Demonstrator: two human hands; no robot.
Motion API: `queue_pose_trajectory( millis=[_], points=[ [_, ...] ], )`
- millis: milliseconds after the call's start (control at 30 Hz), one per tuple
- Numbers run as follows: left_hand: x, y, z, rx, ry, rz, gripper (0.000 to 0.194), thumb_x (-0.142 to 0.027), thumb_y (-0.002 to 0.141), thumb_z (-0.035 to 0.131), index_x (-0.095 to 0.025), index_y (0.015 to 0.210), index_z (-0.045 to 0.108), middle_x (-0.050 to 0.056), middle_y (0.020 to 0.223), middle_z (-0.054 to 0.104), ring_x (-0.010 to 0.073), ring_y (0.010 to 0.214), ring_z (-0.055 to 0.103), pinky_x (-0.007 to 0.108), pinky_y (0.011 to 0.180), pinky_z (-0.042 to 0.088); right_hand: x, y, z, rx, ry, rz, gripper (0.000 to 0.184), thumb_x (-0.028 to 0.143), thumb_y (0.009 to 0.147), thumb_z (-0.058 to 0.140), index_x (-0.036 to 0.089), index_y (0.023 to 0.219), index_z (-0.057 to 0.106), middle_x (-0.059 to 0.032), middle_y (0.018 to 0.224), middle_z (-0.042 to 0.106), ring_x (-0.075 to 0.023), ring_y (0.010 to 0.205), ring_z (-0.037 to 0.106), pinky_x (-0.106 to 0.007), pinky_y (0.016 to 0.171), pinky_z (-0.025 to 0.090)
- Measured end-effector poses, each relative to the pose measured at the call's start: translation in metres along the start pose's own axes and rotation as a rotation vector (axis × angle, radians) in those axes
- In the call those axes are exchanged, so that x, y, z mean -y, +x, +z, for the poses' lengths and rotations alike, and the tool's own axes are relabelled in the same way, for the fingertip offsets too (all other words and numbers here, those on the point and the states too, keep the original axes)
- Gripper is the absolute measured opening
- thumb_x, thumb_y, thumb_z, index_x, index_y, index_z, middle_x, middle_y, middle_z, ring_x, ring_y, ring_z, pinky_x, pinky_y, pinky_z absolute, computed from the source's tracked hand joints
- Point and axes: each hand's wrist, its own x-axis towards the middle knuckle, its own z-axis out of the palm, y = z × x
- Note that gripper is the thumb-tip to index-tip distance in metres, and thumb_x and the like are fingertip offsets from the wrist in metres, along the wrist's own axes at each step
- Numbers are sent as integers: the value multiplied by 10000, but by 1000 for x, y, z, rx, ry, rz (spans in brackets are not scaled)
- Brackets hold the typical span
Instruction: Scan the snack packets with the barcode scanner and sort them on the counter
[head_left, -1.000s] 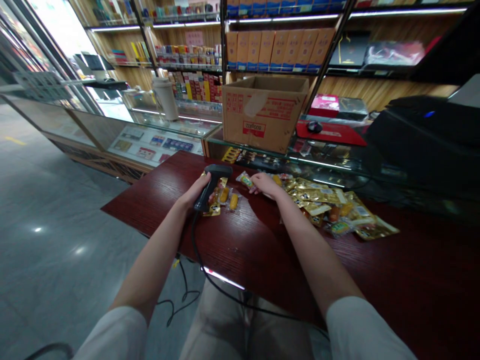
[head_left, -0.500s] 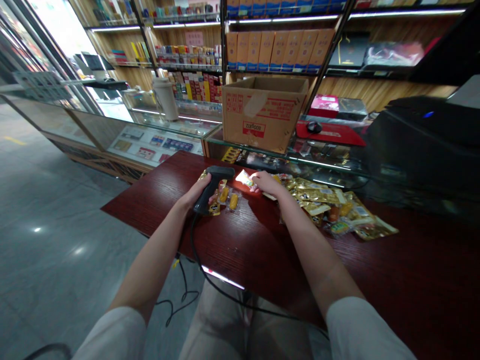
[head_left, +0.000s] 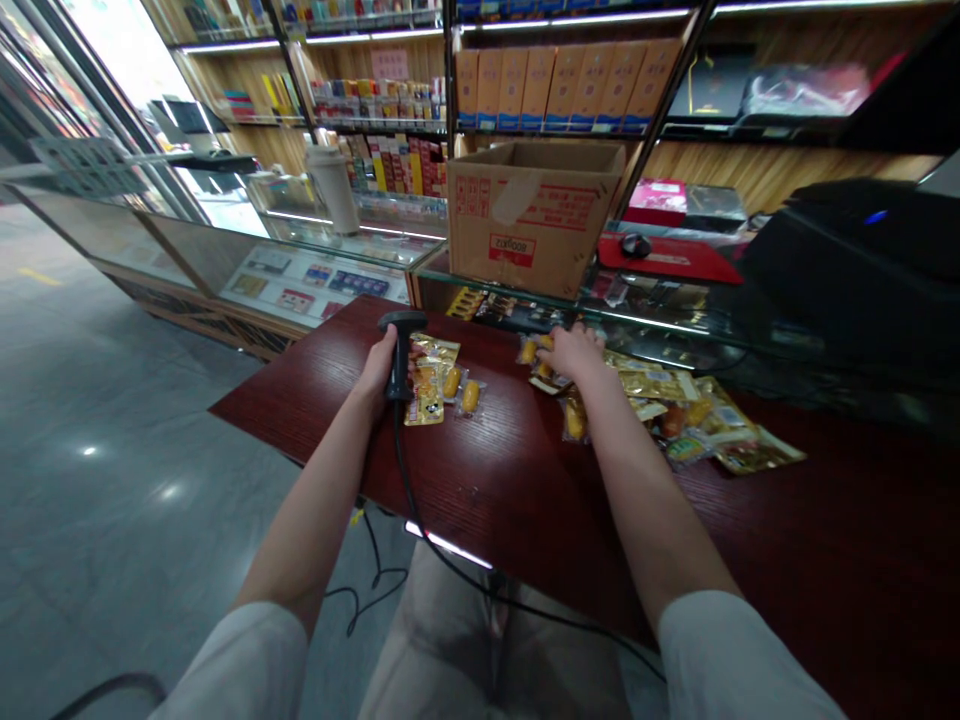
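A black handheld barcode scanner [head_left: 399,360] is gripped in my left hand [head_left: 377,368], its head upright and its cable hanging toward my lap. Just right of it, gold snack packets [head_left: 426,392] and two small clear-wrapped yellow snacks [head_left: 470,396] lie on the dark red table [head_left: 465,470]. My right hand [head_left: 576,352] reaches down onto the left end of a heap of gold packets [head_left: 652,383], fingers parted. Small yellow wrapped snacks [head_left: 529,350] sit by its thumb. Its fingertips are partly hidden, and no held packet shows.
An open cardboard box [head_left: 525,225] stands on the glass counter behind the table. Near it are a red mat [head_left: 690,262] with a mouse [head_left: 635,245] and a white cup [head_left: 332,190]. Stocked shelves line the wall. A loose cable [head_left: 367,590] hangs beside my legs.
My right hand has moved right, from a brightly lit small packet to the heap. The scanner has shifted left and turned upright; its light no longer shows on the table.
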Motion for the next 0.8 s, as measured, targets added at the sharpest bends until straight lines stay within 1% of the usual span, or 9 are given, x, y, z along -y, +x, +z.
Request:
queue_pose_trajectory(
  millis=[67, 133, 233, 400, 467, 533, 600, 700, 800],
  points=[
    [2, 4, -2, -19, 1, -3, 698, -744, 922, 435, -115, 960, 733, 22, 483, 554, 120, 381, 497, 226, 413, 394, 4, -1, -1, -6, 12, -22, 530, 458, 996, 517, 86, 1363, 605, -276, 1451, 505, -390, 1337, 501, -507, 1071, 394],
    [4, 6, -3, -23, -6, -5, 730, -760, 919, 413, -110, 971, 739, 20, 472, 540, 123, 380, 492, 234, 420, 395, 8, -2, -1, 10, 17, -70, 475, 397, 1015, 486, 89, 1360, 596, -267, 1433, 526, -369, 1316, 526, -487, 1059, 412],
    [7, 8, -6, -31, -1, 1, 738, -762, 915, 412, -104, 986, 740, 26, 489, 552, 127, 390, 498, 243, 430, 401, 10, -2, 3, 31, -13, -112, 410, 283, 988, 527, 136, 1366, 592, -237, 1399, 578, -353, 1316, 529, -463, 1041, 436],
    [8, 8, -8, -26, 25, 17, 773, -797, 888, 419, -107, 1059, 722, 18, 499, 556, 137, 393, 506, 254, 433, 404, 5, 2, 4, 62, -3, 47, 457, 264, 935, 621, 72, 1349, 596, -269, 1388, 585, -346, 1321, 534, -422, 1037, 433],
    [7, 6, -8, -26, 17, 15, 764, -789, 893, 422, -109, 1088, 712, 14, 501, 559, 136, 395, 511, 250, 436, 412, 5, 3, 2, 47, 12, 61, 464, 257, 912, 651, 52, 1326, 603, -288, 1399, 564, -365, 1332, 518, -439, 1052, 413],
    [5, 5, -7, -32, 7, 9, 731, -760, 912, 426, -110, 1093, 708, 15, 509, 571, 130, 394, 512, 241, 433, 414, 8, 4, 2, -2, 57, -25, 466, 250, 896, 662, 69, 1320, 597, -278, 1390, 561, -375, 1320, 513, -458, 1052, 404],
    [3, 3, -7, -35, 1, 1, 713, -743, 924, 425, -112, 1096, 707, 18, 517, 581, 125, 392, 514, 234, 426, 409, 16, 4, 5, 6, 147, -208, 446, 255, 887, 673, 123, 1306, 599, -216, 1330, 602, -335, 1242, 560, -425, 1020, 426],
    [2, 2, -8, -25, -1, -7, 732, -762, 912, 432, -113, 1116, 703, 15, 513, 575, 123, 387, 512, 229, 422, 403, 36, 1, 14, 199, 312, -513, 369, 284, 872, 711, 177, 1218, 641, -101, 1149, 667, -233, 1033, 633, -321, 919, 466],
    [2, 0, -8, -18, -3, -3, 745, -776, 901, 441, -115, 1128, 700, 10, 509, 565, 119, 390, 511, 227, 431, 408, 53, -8, 22, 398, 422, -681, 461, 353, 809, 792, 162, 1202, 644, -66, 1076, 655, -205, 958, 633, -281, 863, 477]
  ],
)
